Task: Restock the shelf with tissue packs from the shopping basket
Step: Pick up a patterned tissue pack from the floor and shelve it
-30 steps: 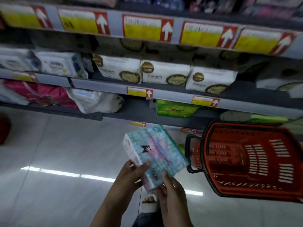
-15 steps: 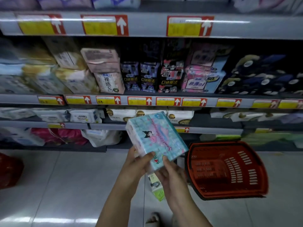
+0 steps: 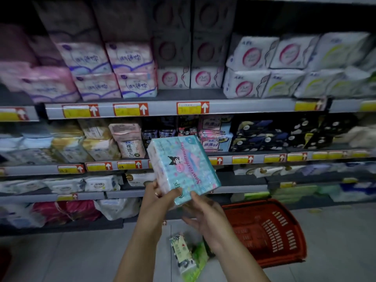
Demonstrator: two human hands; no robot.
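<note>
Tissue pack [image 3: 183, 165] held up before shelf [image 3: 254, 107], left hand [image 3: 160, 197] gripping its lower corner; right hand [image 3: 205, 214] relaxed, thumb touching the edge. Support underneath, pick matching row, slide in square.

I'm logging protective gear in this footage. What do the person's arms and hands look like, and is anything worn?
The left forearm and right forearm are bare down to the frame's edge: no sleeves, gloves or watch show. The left hand wears a small ring on one finger; the right hand wears nothing visible.
</note>
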